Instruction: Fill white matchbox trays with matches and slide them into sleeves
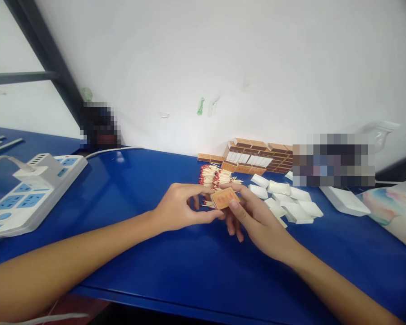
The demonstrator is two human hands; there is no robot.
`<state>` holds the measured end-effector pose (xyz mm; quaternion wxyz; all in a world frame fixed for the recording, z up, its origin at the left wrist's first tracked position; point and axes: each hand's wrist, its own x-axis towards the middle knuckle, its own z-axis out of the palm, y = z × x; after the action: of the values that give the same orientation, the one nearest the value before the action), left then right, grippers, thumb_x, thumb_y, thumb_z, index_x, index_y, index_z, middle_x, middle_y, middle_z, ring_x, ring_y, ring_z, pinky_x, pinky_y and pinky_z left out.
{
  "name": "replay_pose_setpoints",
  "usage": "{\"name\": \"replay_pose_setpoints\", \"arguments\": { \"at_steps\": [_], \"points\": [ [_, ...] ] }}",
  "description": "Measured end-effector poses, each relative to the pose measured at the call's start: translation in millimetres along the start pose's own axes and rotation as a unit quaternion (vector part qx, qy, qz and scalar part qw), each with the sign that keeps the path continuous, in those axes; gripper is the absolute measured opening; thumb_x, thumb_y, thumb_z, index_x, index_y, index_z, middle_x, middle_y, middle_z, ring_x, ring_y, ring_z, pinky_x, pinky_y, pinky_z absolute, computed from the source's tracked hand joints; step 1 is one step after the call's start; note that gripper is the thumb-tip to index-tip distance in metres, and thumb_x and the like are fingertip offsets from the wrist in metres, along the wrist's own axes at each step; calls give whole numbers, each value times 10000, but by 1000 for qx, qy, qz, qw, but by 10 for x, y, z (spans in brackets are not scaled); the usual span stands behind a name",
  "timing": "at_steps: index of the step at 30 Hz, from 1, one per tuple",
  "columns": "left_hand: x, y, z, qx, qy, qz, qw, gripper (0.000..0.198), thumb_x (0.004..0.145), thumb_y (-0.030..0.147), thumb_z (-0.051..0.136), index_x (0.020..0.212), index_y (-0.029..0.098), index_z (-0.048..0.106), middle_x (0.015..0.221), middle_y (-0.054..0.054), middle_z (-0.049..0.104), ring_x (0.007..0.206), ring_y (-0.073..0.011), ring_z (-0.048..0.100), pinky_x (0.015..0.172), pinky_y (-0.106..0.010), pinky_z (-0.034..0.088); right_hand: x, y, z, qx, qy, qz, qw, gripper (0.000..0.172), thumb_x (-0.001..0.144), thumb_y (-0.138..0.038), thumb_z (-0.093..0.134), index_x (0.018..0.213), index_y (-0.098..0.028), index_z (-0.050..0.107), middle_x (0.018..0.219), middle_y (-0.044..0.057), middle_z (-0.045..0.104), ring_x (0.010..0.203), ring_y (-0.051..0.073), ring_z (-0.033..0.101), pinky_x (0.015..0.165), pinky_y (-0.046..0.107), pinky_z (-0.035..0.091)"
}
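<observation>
A small orange matchbox [224, 198] is held above the blue table between both hands. My left hand [179, 207] pinches its left end with thumb and fingertips. On the other end, my right hand [257, 221] grips it with the thumb on the printed face and fingers behind. Just past the box lies a heap of red-tipped matches [211, 175], partly hidden by my fingers. Several small white box trays [286, 198] are scattered to the right of my right hand. Whether anything is inside the matchbox cannot be seen.
Stacked matchboxes [280, 159] stand against the wall behind the matches. At left sits a white power strip [37, 189] with a plugged-in adapter and cable. A white box [347, 201] and a colourful packet [392, 207] lie at right. The blue table's [196, 280] front edge is near.
</observation>
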<state>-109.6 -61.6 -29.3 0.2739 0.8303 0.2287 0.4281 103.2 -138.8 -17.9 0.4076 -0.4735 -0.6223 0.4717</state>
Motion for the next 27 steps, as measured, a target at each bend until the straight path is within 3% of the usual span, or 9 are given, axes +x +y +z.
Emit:
{"name": "replay_pose_setpoints", "arguments": {
  "at_steps": [4, 9, 18, 22, 27],
  "points": [
    [-1, 6, 11, 24, 18, 21, 999, 324, 843, 308, 788, 1152, 214, 771, 854, 9, 788, 555, -70, 623, 548, -185, 530, 38, -26, -7, -17, 33, -24, 999, 505, 998, -533, 618, 1379, -218, 514, 823, 4, 649, 590, 129, 605, 431, 222, 489],
    [15, -5, -6, 15, 3, 25, 1000, 319, 882, 341, 775, 1178, 221, 775, 822, 12, 787, 553, -71, 630, 556, -187, 537, 74, 0, -63, -32, 53, -44, 997, 450, 990, -506, 639, 1326, -212, 584, 815, 12, 657, 604, 132, 600, 439, 228, 490],
    [13, -2, 4, 1, 17, -25, 1000, 400, 792, 392, 867, 1119, 188, 763, 920, -24, 805, 572, -84, 652, 533, -200, 527, 76, -5, -91, -18, 77, -29, 996, 566, 962, -551, 660, 1400, -197, 601, 682, -9, 618, 573, 158, 591, 429, 257, 486],
    [17, 22, 19, 7, 37, -21, 999, 354, 807, 333, 843, 1118, 187, 757, 890, -9, 797, 574, -72, 645, 532, -180, 515, 59, -21, 6, 21, 111, -24, 993, 617, 900, -544, 740, 1384, -237, 511, 791, -14, 665, 538, 143, 601, 379, 240, 467],
    [14, 22, 28, 44, 59, -2, 997, 341, 787, 325, 838, 1074, 160, 759, 885, -20, 791, 602, -86, 645, 517, -188, 498, 62, -23, 43, 46, 133, -9, 990, 516, 882, -578, 740, 1197, -236, 516, 891, 17, 711, 505, 123, 609, 348, 220, 447]
  ]
}}
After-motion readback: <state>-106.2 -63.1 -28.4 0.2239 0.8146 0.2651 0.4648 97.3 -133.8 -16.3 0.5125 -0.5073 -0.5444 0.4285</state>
